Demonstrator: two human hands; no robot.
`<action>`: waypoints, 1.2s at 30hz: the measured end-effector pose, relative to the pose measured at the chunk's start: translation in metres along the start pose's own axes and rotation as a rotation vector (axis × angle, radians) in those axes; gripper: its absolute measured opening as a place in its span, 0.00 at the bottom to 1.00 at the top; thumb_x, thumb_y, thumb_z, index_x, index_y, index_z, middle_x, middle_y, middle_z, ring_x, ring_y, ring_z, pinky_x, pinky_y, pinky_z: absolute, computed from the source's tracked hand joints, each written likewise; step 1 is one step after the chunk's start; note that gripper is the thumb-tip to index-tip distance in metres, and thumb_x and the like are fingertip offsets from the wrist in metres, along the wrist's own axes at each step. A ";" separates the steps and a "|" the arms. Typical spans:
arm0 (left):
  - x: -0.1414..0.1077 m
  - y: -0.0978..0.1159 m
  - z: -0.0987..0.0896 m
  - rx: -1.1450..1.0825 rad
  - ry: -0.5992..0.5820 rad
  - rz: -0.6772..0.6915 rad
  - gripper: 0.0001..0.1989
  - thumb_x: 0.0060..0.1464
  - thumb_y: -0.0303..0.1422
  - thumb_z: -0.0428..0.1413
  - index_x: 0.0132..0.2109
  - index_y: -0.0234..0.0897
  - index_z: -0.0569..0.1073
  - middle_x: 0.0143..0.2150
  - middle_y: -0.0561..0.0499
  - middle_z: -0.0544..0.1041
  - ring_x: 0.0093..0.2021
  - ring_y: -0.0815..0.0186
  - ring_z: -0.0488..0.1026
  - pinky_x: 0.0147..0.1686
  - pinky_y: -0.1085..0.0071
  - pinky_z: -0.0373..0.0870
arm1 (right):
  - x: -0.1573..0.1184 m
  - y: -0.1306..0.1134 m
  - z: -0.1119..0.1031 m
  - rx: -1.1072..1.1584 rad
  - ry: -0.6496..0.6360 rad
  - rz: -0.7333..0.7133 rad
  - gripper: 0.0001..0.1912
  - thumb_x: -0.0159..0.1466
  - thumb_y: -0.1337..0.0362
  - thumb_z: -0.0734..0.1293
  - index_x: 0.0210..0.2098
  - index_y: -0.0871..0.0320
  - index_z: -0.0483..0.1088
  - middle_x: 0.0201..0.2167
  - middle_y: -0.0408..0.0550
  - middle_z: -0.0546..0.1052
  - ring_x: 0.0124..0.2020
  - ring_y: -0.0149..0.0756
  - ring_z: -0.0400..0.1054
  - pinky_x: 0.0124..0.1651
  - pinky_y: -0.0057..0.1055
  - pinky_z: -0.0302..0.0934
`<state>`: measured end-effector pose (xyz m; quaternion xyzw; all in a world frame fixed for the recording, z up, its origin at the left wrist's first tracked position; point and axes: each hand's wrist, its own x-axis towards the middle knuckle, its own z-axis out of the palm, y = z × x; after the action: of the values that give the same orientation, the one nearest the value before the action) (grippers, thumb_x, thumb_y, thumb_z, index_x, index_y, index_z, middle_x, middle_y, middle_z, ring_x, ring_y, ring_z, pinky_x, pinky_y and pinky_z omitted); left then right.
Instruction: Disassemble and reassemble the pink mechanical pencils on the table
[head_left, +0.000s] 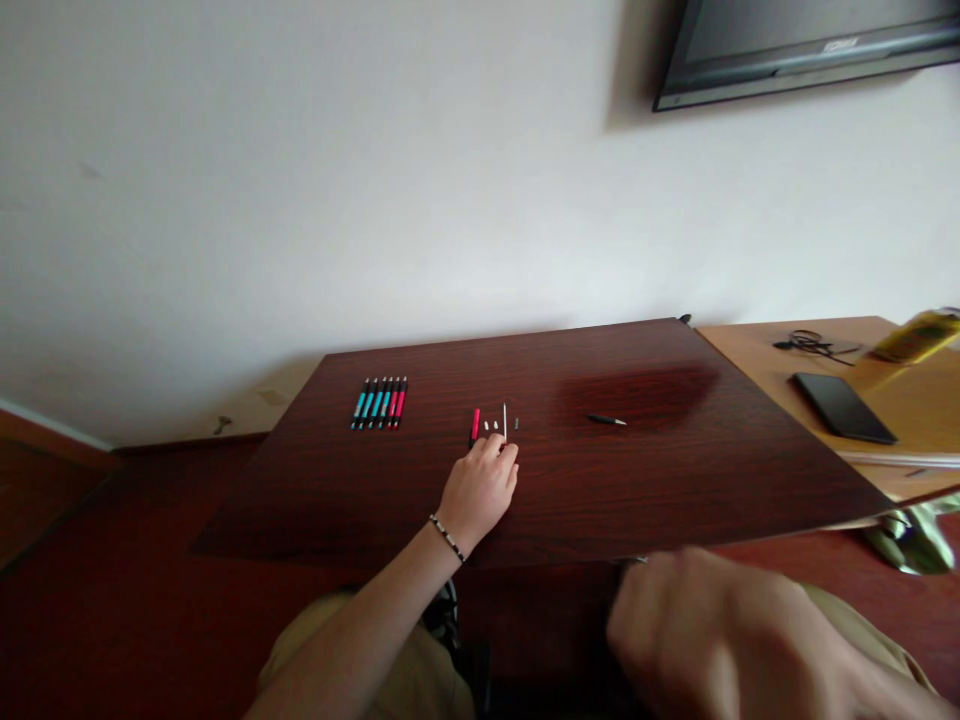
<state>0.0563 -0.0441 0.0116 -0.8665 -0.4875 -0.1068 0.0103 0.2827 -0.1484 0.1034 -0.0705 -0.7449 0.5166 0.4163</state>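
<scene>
My left hand [480,490], with a beaded bracelet at the wrist, reaches over the middle of the dark table. Its curled fingers are at the lower end of a thin white refill [505,420]; whether they grip it is hidden. Just left lies a pink pen barrel [475,424]. Two small white pieces [490,426] and a small grey piece [516,424] lie near the refill. Several blue and pink pens [379,404] form a row at the left. A dark pen part [606,419] lies to the right. My right hand [712,625] is blurred, near the front edge, its fingers curled.
The dark brown table [337,510] stands against a white wall. On a lighter table [750,345] at the right are a black phone or tablet [842,407], a black cable [814,344] and a yellow package [916,337]. A screen [810,45] hangs above.
</scene>
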 end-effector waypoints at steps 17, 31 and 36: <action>-0.001 -0.005 -0.003 -0.055 0.013 0.015 0.10 0.70 0.31 0.52 0.53 0.39 0.75 0.51 0.46 0.75 0.49 0.59 0.75 0.43 0.65 0.79 | -0.034 0.151 -0.158 -1.374 0.419 0.591 0.11 0.70 0.58 0.66 0.42 0.54 0.79 0.44 0.54 0.79 0.46 0.49 0.71 0.53 0.43 0.63; 0.007 -0.005 -0.003 -0.209 0.179 0.076 0.07 0.70 0.30 0.51 0.50 0.39 0.73 0.48 0.47 0.77 0.50 0.60 0.76 0.51 0.62 0.76 | 0.001 0.148 -0.111 -0.875 0.638 0.388 0.13 0.72 0.57 0.65 0.51 0.53 0.78 0.44 0.52 0.80 0.41 0.43 0.74 0.47 0.39 0.67; 0.008 -0.004 -0.002 -0.283 0.187 0.024 0.06 0.71 0.36 0.52 0.49 0.39 0.70 0.47 0.47 0.78 0.47 0.60 0.76 0.47 0.64 0.75 | 0.016 0.145 -0.081 -0.242 0.698 0.383 0.18 0.65 0.48 0.73 0.44 0.55 0.75 0.42 0.49 0.80 0.40 0.38 0.75 0.46 0.36 0.69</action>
<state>0.0564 -0.0350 0.0152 -0.8513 -0.4543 -0.2543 -0.0654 0.2815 -0.0159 0.0023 -0.4270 -0.5878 0.4385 0.5290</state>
